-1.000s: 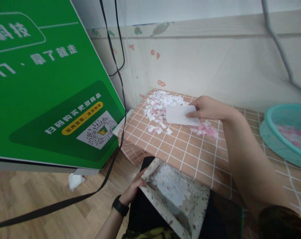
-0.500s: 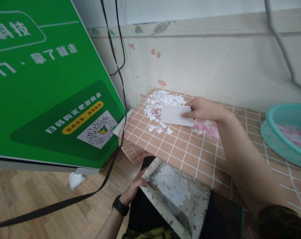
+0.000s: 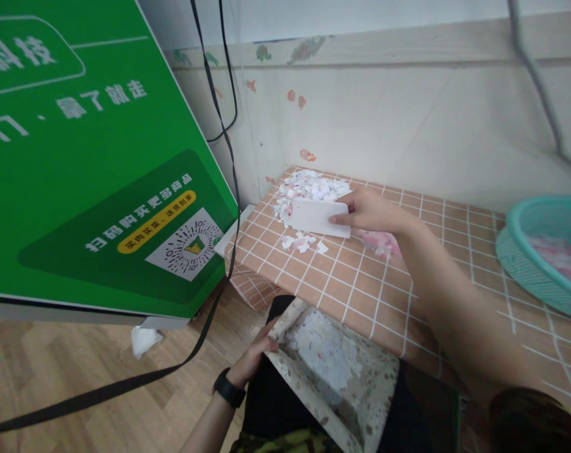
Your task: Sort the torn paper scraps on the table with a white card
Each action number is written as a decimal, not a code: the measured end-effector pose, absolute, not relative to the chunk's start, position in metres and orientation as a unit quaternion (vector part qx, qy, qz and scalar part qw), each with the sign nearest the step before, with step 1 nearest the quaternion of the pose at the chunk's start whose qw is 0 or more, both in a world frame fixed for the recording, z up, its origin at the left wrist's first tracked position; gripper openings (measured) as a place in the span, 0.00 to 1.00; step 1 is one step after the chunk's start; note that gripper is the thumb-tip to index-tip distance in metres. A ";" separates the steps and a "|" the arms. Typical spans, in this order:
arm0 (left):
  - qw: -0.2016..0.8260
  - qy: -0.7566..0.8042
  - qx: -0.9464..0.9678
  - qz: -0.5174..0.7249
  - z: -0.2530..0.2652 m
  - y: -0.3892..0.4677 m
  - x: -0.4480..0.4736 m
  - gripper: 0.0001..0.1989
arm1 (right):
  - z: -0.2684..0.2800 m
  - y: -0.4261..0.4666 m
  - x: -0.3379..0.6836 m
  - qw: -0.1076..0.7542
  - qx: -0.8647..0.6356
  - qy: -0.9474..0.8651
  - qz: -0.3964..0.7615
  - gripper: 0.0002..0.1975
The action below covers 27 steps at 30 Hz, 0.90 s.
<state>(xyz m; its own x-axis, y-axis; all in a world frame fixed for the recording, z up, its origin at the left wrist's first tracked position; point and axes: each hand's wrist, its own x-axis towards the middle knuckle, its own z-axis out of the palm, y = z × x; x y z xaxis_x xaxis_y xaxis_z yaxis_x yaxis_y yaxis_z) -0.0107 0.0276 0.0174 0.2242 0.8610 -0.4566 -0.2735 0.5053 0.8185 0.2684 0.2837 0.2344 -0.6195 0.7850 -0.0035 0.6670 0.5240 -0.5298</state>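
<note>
My right hand [image 3: 367, 211] pinches the right end of a flat white scraper card [image 3: 318, 217] against its thumb. The card's left end is over the edge of a heap of torn white and pinkish paper scraps [image 3: 308, 187] on the table. A few loose scraps [image 3: 303, 242] lie just in front of the card, and pink wet-looking pulp [image 3: 379, 242] lies below my wrist. My left hand [image 3: 257, 352] grips the left rim of a speckled, stained tray [image 3: 374, 384], which is held at my lap under the table edge. More pale paper scraps [image 3: 325, 352] lie inside it.
The table has a brown cloth with a white grid [image 3: 346, 283]. At the right stands a teal plastic basket [image 3: 525, 251] holding pinkish pulp. A large green sign board [image 3: 101, 151] fills the left. A black strap [image 3: 209, 327] hangs across the view, and crumpled white paper [image 3: 145, 341] lies on the floor.
My right hand has slid the white card a little to the left across the table, towards the paper heap. My left hand and the tray stay where they were.
</note>
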 end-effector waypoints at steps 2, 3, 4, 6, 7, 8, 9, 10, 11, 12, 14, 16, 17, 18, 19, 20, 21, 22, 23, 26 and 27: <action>0.714 0.479 0.313 0.403 0.016 0.027 -0.011 0.33 | 0.235 0.282 0.264 0.104 -0.421 -0.869 0.237 0.13; 0.709 0.480 0.317 0.408 0.016 0.027 -0.011 0.33 | 0.236 0.281 0.264 0.095 -0.419 -0.872 0.234 0.13; 0.706 0.480 0.320 0.410 0.015 0.027 -0.011 0.33 | 0.238 0.280 0.265 0.086 -0.417 -0.874 0.232 0.12; 0.707 0.476 0.323 0.410 0.016 0.027 -0.011 0.34 | 0.246 0.278 0.271 0.068 -0.415 -0.878 0.229 0.12; 0.710 0.472 0.324 0.410 0.016 0.027 -0.011 0.34 | 0.250 0.277 0.275 0.057 -0.414 -0.880 0.226 0.12; 0.713 0.468 0.324 0.409 0.016 0.027 -0.010 0.34 | 0.254 0.276 0.279 0.047 -0.413 -0.882 0.221 0.12; 0.714 0.465 0.324 0.411 0.016 0.028 -0.010 0.34 | 0.258 0.275 0.284 0.036 -0.411 -0.884 0.218 0.12; 0.714 0.464 0.323 0.413 0.016 0.028 -0.010 0.34 | 0.261 0.275 0.288 0.028 -0.409 -0.886 0.218 0.12; 0.712 0.466 0.323 0.415 0.016 0.028 -0.010 0.34 | 0.264 0.275 0.292 0.023 -0.406 -0.887 0.218 0.12; 0.708 0.469 0.323 0.418 0.016 0.028 -0.010 0.33 | 0.265 0.275 0.295 0.022 -0.406 -0.887 0.221 0.12; 0.702 0.477 0.323 0.419 0.017 0.029 -0.009 0.32 | 0.266 0.275 0.300 0.029 -0.411 -0.883 0.226 0.12; 0.704 0.477 0.323 0.415 0.019 0.029 -0.009 0.32 | 0.265 0.276 0.302 0.035 -0.418 -0.878 0.230 0.12; 0.706 0.476 0.322 0.413 0.020 0.029 -0.008 0.32 | 0.265 0.276 0.303 0.033 -0.420 -0.876 0.233 0.13; 0.707 0.477 0.320 0.412 0.022 0.029 -0.008 0.32 | 0.266 0.276 0.303 0.028 -0.419 -0.875 0.240 0.13; 0.708 0.478 0.318 0.412 0.023 0.030 -0.008 0.32 | 0.266 0.275 0.303 0.022 -0.414 -0.875 0.249 0.13; 0.707 0.479 0.316 0.413 0.024 0.030 -0.007 0.32 | 0.267 0.274 0.303 0.014 -0.405 -0.876 0.262 0.13; 0.707 0.480 0.314 0.414 0.026 0.030 -0.007 0.32 | 0.268 0.273 0.304 0.008 -0.395 -0.876 0.276 0.12; 0.707 0.480 0.313 0.414 0.026 0.030 -0.006 0.32 | 0.269 0.272 0.304 0.004 -0.388 -0.875 0.289 0.12; 0.710 0.478 0.313 0.412 0.027 0.030 -0.006 0.33 | 0.270 0.272 0.305 0.003 -0.384 -0.874 0.299 0.12; 0.716 0.471 0.312 0.409 0.026 0.030 -0.007 0.33 | 0.270 0.272 0.306 0.007 -0.397 -0.867 0.301 0.12; 0.716 0.471 0.311 0.411 0.024 0.029 -0.007 0.33 | 0.270 0.272 0.306 0.010 -0.402 -0.867 0.294 0.13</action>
<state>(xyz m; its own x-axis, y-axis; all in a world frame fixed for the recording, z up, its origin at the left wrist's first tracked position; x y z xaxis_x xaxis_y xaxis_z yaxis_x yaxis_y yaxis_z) -0.0073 0.0295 0.0245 0.2186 0.8812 -0.4191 -0.2943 0.4690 0.8327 0.3060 0.2720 0.2697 -0.6763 0.7034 -0.2186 0.6912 0.5035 -0.5183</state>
